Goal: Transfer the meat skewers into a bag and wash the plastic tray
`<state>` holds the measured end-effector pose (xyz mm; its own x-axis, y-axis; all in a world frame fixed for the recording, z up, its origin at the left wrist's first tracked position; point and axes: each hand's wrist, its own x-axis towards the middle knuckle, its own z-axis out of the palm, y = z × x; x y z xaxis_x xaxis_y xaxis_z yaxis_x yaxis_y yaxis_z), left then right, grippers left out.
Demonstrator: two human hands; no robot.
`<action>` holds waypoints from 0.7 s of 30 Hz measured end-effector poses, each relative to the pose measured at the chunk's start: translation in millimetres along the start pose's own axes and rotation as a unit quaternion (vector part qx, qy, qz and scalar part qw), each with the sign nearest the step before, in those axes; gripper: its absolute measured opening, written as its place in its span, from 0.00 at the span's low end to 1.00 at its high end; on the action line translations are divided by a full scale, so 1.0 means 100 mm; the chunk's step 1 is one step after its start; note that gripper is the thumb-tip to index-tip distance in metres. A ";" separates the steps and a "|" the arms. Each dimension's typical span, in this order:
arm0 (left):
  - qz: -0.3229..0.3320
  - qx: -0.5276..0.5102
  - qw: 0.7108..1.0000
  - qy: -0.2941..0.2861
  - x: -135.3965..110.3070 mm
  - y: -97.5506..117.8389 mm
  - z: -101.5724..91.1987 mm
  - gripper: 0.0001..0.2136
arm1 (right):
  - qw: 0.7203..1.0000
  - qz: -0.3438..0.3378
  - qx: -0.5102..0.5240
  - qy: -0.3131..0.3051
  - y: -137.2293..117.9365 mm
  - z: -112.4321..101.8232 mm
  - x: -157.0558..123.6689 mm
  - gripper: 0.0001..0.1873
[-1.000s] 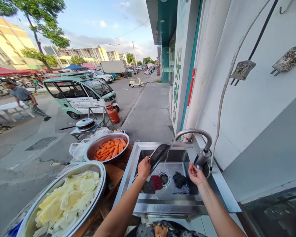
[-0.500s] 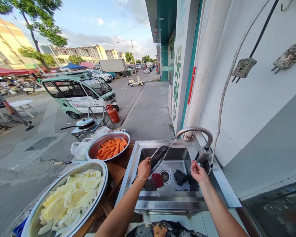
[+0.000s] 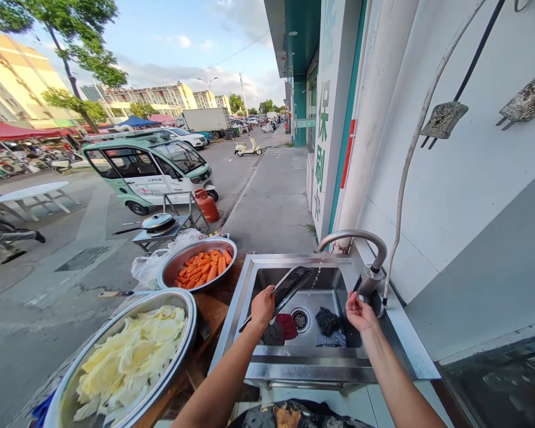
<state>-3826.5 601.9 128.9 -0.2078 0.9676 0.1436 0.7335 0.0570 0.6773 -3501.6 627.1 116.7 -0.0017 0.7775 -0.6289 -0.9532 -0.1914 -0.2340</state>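
Note:
My left hand (image 3: 263, 305) is closed round the handle of a broad cleaver (image 3: 289, 283), holding its dark blade over the steel sink (image 3: 303, 360), just left of the spout of the curved tap (image 3: 353, 238). Only a few drops fall from the spout. My right hand (image 3: 359, 311) rests with curled fingers at the base of the tap, by its handle (image 3: 369, 280). In the sink bottom lie a dark red cloth (image 3: 286, 326), a black scourer (image 3: 326, 321) and a grey rag (image 3: 330, 339) around the drain (image 3: 299, 320).
Left of the sink, a wooden board (image 3: 209, 312) carries a steel bowl of carrot slices (image 3: 200, 267) and a large bowl of pale sliced vegetable (image 3: 129, 359). A plastic bag (image 3: 149, 266), a pan on a small stand (image 3: 156, 226) and a gas cylinder (image 3: 206, 205) stand beyond. A person (image 3: 2, 229) walks at far left.
The water stream has thinned to drops. The cleaver blade has dropped lower and flatter, away from the spout. My right hand has stayed at the tap's base. The walking person has moved left.

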 end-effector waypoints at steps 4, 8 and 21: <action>-0.009 -0.025 1.000 0.016 -0.02 0.03 -0.07 0.11 | 0.999 0.027 -0.016 0.011 0.09 0.07 -0.20 0.13; 0.010 -0.064 0.997 0.049 0.01 0.03 -0.24 0.12 | 0.967 0.059 -0.190 -0.162 0.16 0.30 -0.56 0.14; 0.454 -0.013 0.889 -0.065 0.41 -0.95 -0.33 0.22 | 0.394 -0.509 -0.748 -0.160 0.86 -0.07 -0.85 0.44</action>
